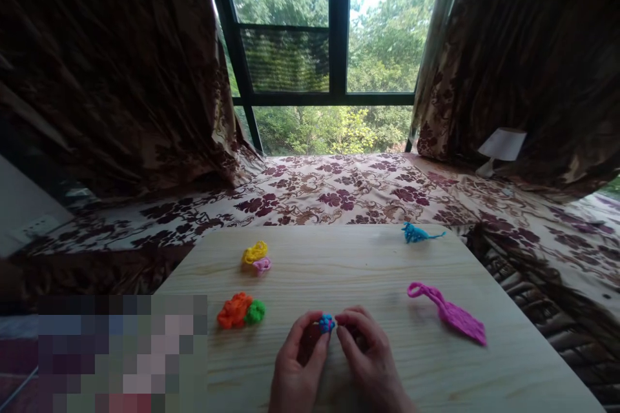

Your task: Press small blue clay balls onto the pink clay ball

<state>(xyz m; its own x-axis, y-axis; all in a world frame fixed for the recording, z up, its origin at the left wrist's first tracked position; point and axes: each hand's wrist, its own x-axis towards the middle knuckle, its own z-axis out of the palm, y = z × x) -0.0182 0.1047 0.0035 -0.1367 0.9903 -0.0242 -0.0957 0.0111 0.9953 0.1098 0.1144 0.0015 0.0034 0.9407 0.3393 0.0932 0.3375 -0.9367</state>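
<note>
Between the thumb and index finger of my left hand (303,355) is a small, lumpy blue-and-purple ball (326,323). My right hand (365,348) is close beside its right edge, thumb and fingertips pinched together. Whatever sits in that pinch is too small to make out, and I cannot tell whether the fingertips touch the ball. To the left lie a bumpy orange piece (234,311) and a green piece (255,312) against it. On the right rests a flat magenta piece (458,317) with a looped strap.
Both hands are over a pale wooden table (334,264). Farther back are a yellow looped piece (254,252), a pink one (262,265) and a blue piece with a thin tail (415,233). Beyond are a flowered cloth (329,190), a white lamp (502,144) and a window.
</note>
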